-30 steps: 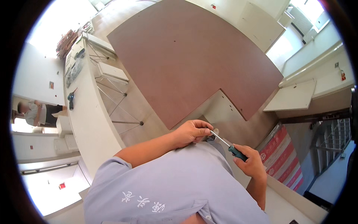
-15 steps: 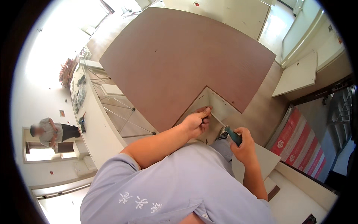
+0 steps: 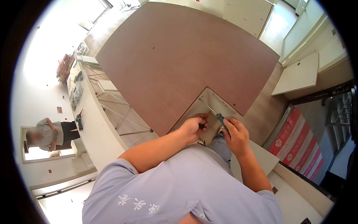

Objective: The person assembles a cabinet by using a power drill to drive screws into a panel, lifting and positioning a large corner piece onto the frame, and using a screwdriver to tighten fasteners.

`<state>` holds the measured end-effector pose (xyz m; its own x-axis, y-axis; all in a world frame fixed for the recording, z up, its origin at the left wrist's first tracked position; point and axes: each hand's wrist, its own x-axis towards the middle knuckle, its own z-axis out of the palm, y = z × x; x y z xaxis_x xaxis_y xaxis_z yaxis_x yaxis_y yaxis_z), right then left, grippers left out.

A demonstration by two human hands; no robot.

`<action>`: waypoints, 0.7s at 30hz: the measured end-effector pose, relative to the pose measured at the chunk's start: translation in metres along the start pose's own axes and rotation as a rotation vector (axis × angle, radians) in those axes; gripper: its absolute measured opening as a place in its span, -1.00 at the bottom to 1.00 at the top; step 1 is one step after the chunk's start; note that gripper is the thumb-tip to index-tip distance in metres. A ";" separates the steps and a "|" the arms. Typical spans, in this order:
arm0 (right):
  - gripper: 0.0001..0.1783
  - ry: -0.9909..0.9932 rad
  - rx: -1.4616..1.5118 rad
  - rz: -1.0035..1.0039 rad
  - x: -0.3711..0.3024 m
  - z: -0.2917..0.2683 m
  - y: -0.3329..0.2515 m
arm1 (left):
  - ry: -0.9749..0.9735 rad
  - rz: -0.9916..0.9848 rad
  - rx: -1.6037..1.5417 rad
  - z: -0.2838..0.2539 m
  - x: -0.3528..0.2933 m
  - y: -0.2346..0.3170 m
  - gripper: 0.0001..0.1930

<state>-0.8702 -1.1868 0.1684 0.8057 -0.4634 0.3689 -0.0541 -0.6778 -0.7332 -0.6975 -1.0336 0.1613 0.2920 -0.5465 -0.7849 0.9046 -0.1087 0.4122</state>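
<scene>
My right hand (image 3: 235,135) grips the green handle of a screwdriver (image 3: 220,118). Its thin metal shaft points up and left, the tip at the pale inner wall (image 3: 198,105) of a corner notch. That notch is cut into a large reddish-brown panel (image 3: 175,63), with small holes along its pale sides. Just below the tip is my left hand (image 3: 194,128), apart from the shaft, its fingers curled. Something dark shows in its curl, too small to name.
At left, a long white panel (image 3: 97,115) lies on metal-legged stands, with a cordless drill (image 3: 79,121) and a plastic bag (image 3: 77,93) on it. A person (image 3: 50,135) stands beyond. Red-and-white wrapped boards (image 3: 296,143) lean at right, near a pale board (image 3: 296,76).
The screwdriver and my right hand have moved up and left, bringing the tip to the notch wall. My left hand has drawn down and left, away from the shaft.
</scene>
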 end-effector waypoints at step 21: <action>-0.48 -0.705 0.549 0.975 0.045 -0.023 0.000 | -0.290 -0.080 0.282 0.001 -0.045 0.000 -0.75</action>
<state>-0.8476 -1.2211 0.1983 0.7137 -0.1185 -0.6903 -0.6730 0.1570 -0.7228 -0.7108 -1.0097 0.1973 0.0882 -0.7338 -0.6736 0.7888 -0.3615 0.4971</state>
